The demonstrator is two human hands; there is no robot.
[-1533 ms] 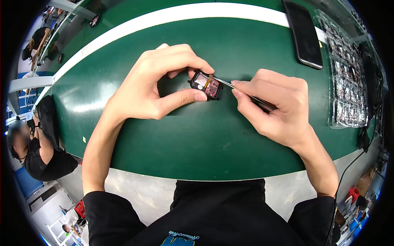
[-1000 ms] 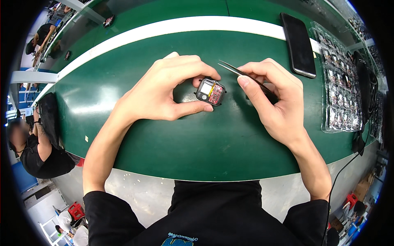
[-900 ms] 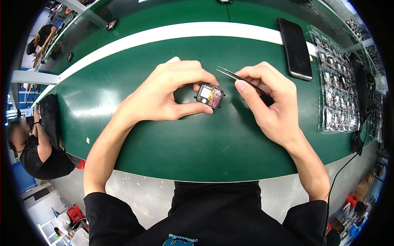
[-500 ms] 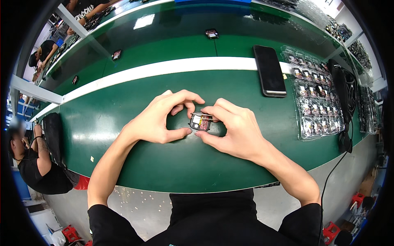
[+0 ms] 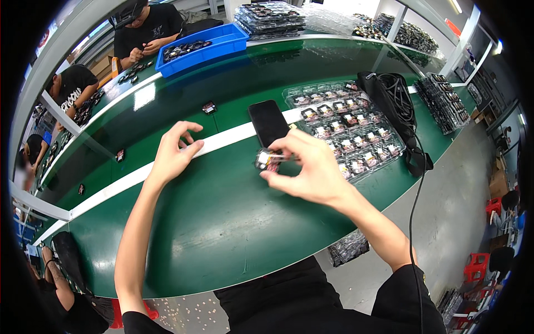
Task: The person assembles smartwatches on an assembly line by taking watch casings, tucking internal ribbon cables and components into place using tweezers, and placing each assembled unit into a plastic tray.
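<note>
Between the thumb and fingers of my right hand (image 5: 316, 170) is a small square watch-like case (image 5: 262, 160), with a pale patch and reddish circuit parts showing. It is lifted above the green table, just in front of a black phone (image 5: 270, 121). Thin metal tweezers (image 5: 282, 157) also stick out of this hand, across the case. My left hand (image 5: 171, 157) hovers near the white strip with fingers curved and apart, holding nothing. Right of the phone lies a clear plastic tray (image 5: 385, 165) filled with rows of similar small cases, partly hidden by my right hand.
A black bag with coiled cable (image 5: 389, 100) lies behind the tray. Beyond the white strip (image 5: 222, 139), several small cases, one (image 5: 209, 107) near the phone, rest on a green surface. Further off stand a blue bin (image 5: 207, 61) and stacked trays (image 5: 270, 22). Co-workers sit at left.
My right hand has lifted the case off the table, with the tweezers still in it. My left hand has come away from the case. The view has swung toward the right.
</note>
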